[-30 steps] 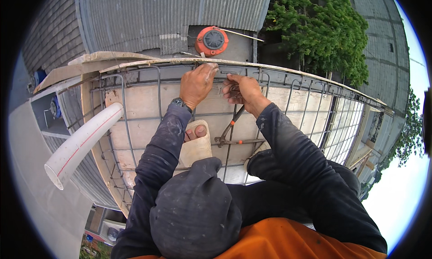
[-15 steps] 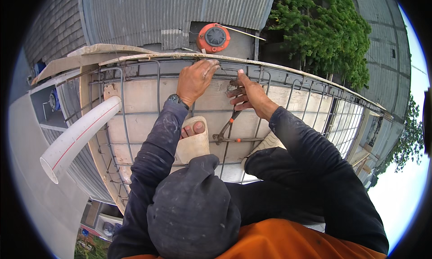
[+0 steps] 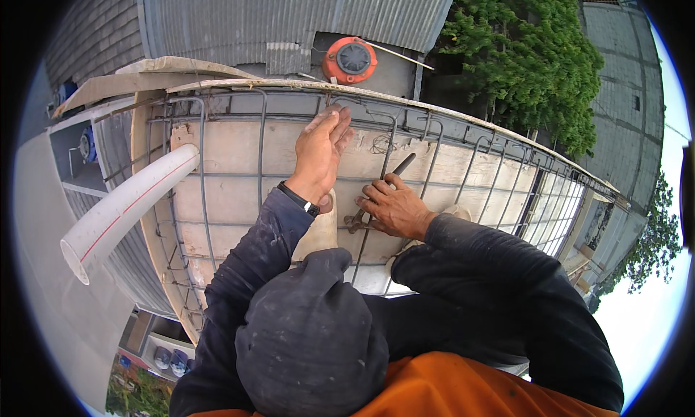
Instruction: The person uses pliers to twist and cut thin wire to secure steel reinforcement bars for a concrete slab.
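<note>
My right hand [image 3: 394, 208] is wrapped around a pair of pincers [image 3: 355, 221], over the rebar mesh. One dark handle sticks up past the fingers, and the jaws lie by a crossing bar. My left hand [image 3: 322, 153] is raised near the upper bars of the rebar cage [image 3: 262, 138]. Its fingers are stretched out and close together, and I see nothing held in them. A small tangle of thin tie wire [image 3: 380, 143] hangs at a bar between the two hands. Pale plywood [image 3: 228, 156] lies beneath the bars.
A white pipe [image 3: 130, 211] with a red line juts out at the left. Beyond the thin board edge [image 3: 463, 113] are a corrugated roof [image 3: 217, 26], an orange tank with a black lid [image 3: 350, 61] and a leafy tree [image 3: 521, 62]. My dark-clothed knee [image 3: 311, 330] is in front.
My right hand has come down from the upper bars and taken hold of the pincers that lay on the mesh. My left hand has drawn back slightly from the top bar, fingers straightened.
</note>
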Demonstrator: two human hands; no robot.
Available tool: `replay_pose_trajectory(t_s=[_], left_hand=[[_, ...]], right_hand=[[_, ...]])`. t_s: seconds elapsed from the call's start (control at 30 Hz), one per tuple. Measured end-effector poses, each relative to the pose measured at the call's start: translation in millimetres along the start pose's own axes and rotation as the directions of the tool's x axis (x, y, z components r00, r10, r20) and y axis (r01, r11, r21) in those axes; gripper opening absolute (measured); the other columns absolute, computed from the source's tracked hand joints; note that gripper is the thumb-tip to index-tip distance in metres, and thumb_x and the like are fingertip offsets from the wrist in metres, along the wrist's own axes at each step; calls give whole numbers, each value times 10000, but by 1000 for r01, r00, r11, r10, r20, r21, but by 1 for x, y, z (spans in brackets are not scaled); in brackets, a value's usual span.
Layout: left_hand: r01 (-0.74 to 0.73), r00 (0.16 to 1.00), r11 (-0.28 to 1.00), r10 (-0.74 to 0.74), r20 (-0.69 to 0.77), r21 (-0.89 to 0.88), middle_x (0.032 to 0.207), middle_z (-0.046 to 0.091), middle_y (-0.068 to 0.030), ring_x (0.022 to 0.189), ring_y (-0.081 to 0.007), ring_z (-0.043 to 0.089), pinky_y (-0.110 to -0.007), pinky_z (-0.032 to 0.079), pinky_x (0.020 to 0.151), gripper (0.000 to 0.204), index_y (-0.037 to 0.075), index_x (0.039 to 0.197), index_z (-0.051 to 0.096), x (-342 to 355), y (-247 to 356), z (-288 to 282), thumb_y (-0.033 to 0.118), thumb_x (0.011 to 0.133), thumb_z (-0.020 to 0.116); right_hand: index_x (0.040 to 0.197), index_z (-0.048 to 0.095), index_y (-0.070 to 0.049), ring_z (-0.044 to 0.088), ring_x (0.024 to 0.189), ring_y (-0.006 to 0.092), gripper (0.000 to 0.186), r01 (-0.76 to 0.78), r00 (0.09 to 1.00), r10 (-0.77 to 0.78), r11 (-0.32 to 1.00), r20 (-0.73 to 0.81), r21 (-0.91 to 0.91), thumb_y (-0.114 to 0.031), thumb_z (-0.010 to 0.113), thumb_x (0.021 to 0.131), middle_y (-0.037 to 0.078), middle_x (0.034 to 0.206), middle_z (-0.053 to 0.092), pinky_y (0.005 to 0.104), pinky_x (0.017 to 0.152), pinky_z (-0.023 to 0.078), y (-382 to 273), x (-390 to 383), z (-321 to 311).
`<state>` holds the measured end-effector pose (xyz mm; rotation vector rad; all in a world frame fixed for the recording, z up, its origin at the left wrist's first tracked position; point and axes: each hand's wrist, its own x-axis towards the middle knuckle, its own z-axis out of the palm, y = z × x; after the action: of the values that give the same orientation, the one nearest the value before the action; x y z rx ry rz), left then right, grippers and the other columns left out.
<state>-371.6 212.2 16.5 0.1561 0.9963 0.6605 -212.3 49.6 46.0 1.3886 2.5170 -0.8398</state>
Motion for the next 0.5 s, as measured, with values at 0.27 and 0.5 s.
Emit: replay_pose_trajectory(t_s=[0.27, 0.5], left_hand=[[173, 984, 977, -168, 53, -128, 1435, 570, -133, 1273, -268, 592, -456, 521, 1076, 377, 18, 1397, 488, 19, -8, 17, 291, 1138, 518], [261, 961, 956, -245, 126, -132, 1349, 619, -76, 1190, -225, 614, -446, 558, 937, 320, 97, 1339, 527, 31, -2, 5, 348, 1140, 518]], right_hand=[[1141, 670, -109, 648, 1097, 271, 260, -22, 996, 13, 996, 94, 87, -280, 689, 945, 64, 1060, 646, 470, 995, 478, -4, 15, -1], [1197, 609, -17, 732, 947, 467, 343, -541, 810, 296, 710, 505, 451, -254, 688, 962, 237, 1032, 749, 558, 876, 552, -20, 5, -41]])
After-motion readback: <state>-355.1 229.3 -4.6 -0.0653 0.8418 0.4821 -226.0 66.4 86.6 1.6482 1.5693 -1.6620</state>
